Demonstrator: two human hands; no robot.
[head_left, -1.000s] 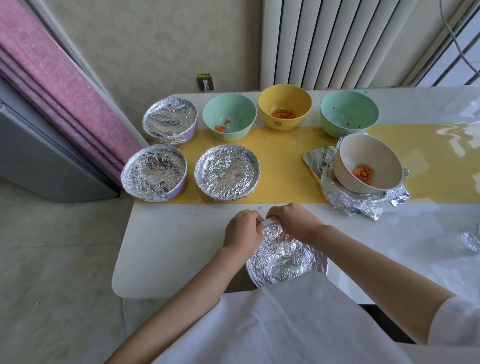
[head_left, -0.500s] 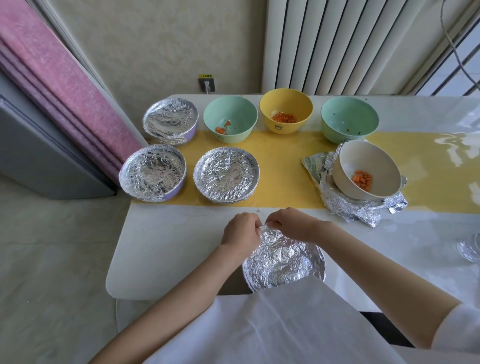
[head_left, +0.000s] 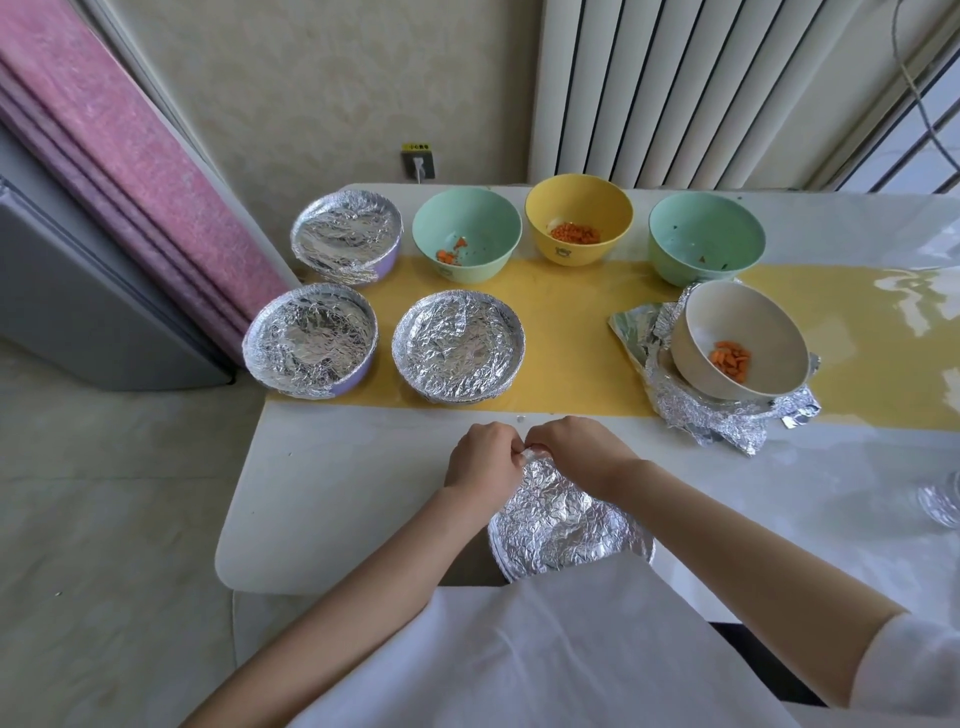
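Note:
A bowl covered with crinkled foil (head_left: 563, 525) sits at the near edge of the white table (head_left: 337, 483). My left hand (head_left: 485, 460) and my right hand (head_left: 574, 449) meet at the bowl's far rim, fingers curled and pinching the foil edge there. The bowl under the foil is hidden, and my white shirt covers its near side.
Three foil-covered bowls (head_left: 345, 236) (head_left: 310, 345) (head_left: 458, 345) stand at the left on a yellow runner. Behind are two green bowls (head_left: 466, 234) (head_left: 705, 240) and a yellow bowl (head_left: 578, 218) with carrot bits. A beige bowl (head_left: 737, 338) with carrot pieces rests tilted on loose foil (head_left: 711, 421).
Both hands have stayed pinched at the foil's far rim with only small finger shifts. The view has tilted slightly.

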